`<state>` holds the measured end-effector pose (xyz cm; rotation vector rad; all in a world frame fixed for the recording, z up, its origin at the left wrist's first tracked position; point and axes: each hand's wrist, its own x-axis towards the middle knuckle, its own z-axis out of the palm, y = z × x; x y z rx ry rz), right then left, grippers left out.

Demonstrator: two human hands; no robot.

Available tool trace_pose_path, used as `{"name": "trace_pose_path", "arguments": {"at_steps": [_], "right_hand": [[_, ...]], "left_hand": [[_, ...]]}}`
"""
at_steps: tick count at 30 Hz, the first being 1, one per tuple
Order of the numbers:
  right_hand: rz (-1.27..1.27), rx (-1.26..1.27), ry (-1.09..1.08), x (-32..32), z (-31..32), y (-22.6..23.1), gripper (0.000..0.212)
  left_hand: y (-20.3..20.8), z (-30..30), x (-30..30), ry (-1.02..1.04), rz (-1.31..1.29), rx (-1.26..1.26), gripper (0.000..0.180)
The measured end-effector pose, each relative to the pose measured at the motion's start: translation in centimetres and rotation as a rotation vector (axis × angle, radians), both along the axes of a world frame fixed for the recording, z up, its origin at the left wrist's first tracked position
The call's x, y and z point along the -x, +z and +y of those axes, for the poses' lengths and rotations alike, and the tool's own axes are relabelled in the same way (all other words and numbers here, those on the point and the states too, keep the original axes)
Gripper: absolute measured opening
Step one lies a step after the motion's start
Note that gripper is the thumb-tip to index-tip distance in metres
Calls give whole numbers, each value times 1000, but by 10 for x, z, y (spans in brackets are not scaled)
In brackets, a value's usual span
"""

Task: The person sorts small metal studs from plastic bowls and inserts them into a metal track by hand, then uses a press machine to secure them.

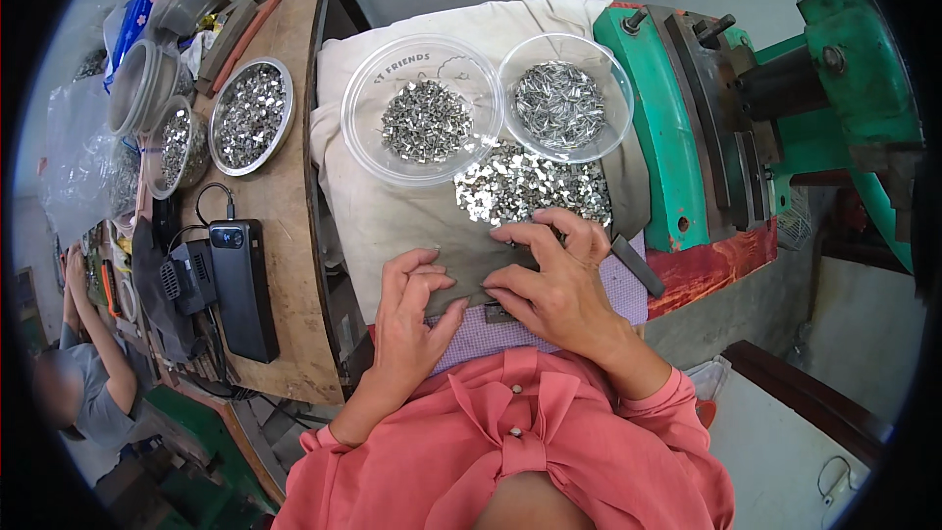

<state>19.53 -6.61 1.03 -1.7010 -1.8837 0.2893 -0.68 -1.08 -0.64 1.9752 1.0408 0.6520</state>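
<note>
The loose heap of small metal pieces (549, 186) lies on the grey cloth (388, 240) directly beyond the hands, a placing that seems to keep the pieces in short reach, while the soft fabric probably stops them rolling off. Two clear plastic tubs, the left tub (363, 118) and the right tub (616, 106), stand side by side at the heap's far edge, perhaps so that pieces need travel only a little way between heap and tub. The right hand (554, 277) is partly curled, two fingers stretched to the heap's near edge and the thumb and forefinger close together; whether they pinch a piece is too small to tell. The left hand (407, 309) is loosely half open over the cloth, thumb apart from the bent fingers, with nothing visible in it. The heaped pieces look silvery, short and flat-faced, many glinting brightly; those in the right tub appear slimmer, like little pins.
</note>
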Motion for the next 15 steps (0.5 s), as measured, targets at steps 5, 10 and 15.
{"name": "trace_pose_path", "arguments": {"at_steps": [5, 10, 15], "right_hand": [[-40, -7, 44, 4, 8, -4, 14], [-36, 15, 27, 3, 4, 6, 14], [-6, 56, -6, 8, -18, 14, 13]], "left_hand": [[-3, 1, 1, -19, -15, -8, 35], [0, 3, 1, -43, -44, -32, 26], [2, 1, 3, -75, -53, -29, 25]]}}
